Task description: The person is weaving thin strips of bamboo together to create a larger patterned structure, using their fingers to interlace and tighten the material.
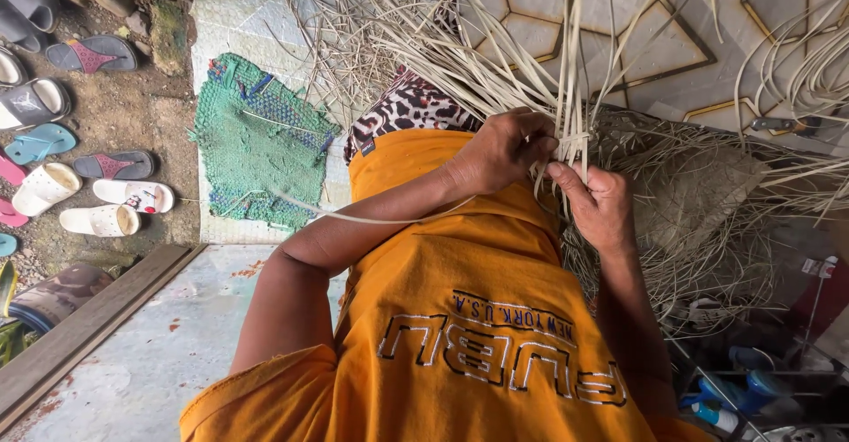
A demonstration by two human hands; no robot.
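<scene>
The left hand closes on pale strips; the right hand pinches one strip beside it, above a woven mat.

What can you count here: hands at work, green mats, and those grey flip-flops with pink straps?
Hands gripping the straw strips: 2, left hand and right hand
Green mat: 1
Grey flip-flops with pink straps: 2
Total: 5

small white tag, far right edge
</scene>
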